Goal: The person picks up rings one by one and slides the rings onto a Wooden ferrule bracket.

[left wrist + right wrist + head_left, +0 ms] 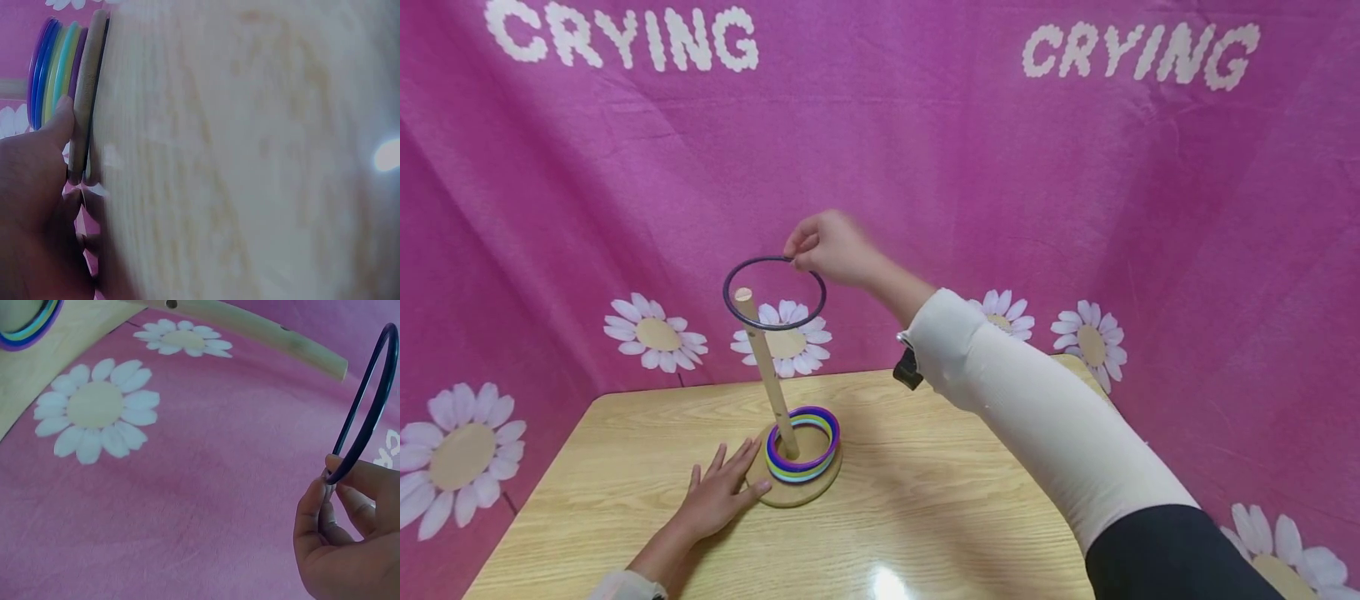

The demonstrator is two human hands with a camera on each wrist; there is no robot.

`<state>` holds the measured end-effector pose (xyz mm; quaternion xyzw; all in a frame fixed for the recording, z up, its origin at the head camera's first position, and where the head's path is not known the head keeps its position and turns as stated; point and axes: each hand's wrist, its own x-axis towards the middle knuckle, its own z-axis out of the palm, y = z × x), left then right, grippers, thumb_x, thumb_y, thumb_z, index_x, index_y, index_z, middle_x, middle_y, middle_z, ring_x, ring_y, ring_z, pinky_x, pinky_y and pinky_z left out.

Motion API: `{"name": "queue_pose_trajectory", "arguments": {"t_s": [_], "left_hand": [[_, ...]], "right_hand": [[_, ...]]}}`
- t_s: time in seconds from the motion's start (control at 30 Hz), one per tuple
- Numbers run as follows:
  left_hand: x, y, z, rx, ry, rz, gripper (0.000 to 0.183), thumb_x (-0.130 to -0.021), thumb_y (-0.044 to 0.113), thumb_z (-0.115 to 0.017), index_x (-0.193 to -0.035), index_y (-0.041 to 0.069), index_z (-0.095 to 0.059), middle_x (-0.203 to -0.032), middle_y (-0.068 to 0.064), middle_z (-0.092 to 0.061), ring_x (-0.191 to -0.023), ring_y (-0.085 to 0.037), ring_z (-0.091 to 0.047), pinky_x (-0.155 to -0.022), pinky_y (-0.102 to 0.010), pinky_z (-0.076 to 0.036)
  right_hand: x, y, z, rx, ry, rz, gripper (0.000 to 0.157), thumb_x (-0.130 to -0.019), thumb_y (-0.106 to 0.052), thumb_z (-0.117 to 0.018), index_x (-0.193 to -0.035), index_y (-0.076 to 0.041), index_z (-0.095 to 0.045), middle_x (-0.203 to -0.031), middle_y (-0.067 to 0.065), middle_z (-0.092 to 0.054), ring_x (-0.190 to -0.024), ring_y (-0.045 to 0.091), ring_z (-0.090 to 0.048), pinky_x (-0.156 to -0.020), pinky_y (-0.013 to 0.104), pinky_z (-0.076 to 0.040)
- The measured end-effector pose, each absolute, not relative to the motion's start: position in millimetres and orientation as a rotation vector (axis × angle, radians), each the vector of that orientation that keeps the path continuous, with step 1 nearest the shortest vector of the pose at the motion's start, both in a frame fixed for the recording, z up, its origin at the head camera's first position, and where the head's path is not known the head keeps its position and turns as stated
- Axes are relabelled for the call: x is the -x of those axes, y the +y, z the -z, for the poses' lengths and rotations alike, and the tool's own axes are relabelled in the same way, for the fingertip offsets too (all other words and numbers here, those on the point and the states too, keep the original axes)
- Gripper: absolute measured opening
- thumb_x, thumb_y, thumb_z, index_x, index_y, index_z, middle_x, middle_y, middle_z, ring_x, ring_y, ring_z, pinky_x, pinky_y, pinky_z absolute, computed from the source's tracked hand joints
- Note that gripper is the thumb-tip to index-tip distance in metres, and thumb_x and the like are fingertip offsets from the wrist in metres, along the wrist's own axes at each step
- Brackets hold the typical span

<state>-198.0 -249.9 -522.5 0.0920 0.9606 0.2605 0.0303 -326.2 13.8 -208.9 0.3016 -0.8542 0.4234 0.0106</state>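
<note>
My right hand (pixel 838 248) pinches a thin dark ring (pixel 772 327) by its far right side, between thumb and fingers. The ring hangs level with the top of a wooden post (pixel 767 367); in the right wrist view the dark ring (pixel 369 422) stands just beyond the post's end (pixel 337 367). Several coloured rings (pixel 838 435) lie stacked around the foot of the post, on its round wooden base (pixel 792 500). My left hand (pixel 715 500) rests on the table with fingers spread, its thumb over the base's edge and its fingertips beside the rim.
The light wooden table (pixel 940 500) extends around the base. Behind it hangs a pink cloth (pixel 910 150) with white daisies and lettering, also covering both sides. A small black device (pixel 907 369) is strapped at my right wrist.
</note>
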Motion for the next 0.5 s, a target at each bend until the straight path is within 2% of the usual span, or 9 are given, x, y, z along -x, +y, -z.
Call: {"name": "queue_pose_trajectory", "arguments": {"t_s": [0.23,0.5], "left_hand": [[198,-251,522,-0.285,2.958,-0.805,0.080,-0.101,0.055,-0.058,-0.164,0.016,-0.029,-0.169,-0.013,-0.025,-0.154,-0.053,-0.005,-0.109,-0.083,0.005],[199,-251,523,-0.280,2.951,-0.808,0.080,-0.101,0.056,-0.058,-0.164,0.016,-0.028,-0.169,-0.013,-0.025,-0.154,-0.053,-0.005,-0.109,-0.083,0.005]], "right_hand": [[329,-6,226,-0.842,-2.720,-1.264,0.012,-0.090,0.002,-0.074,-0.101,0.000,-0.078,-0.100,0.011,-0.079,-0.085,0.013,-0.067,-0.066,0.021,-0.048],[334,-10,271,-0.750,-2.805,-1.286,0.010,-0.089,0.001,-0.075,-0.098,-0.002,-0.077,-0.098,0.010,-0.078,-0.078,0.013,-0.065,-0.061,0.020,-0.049]]}}
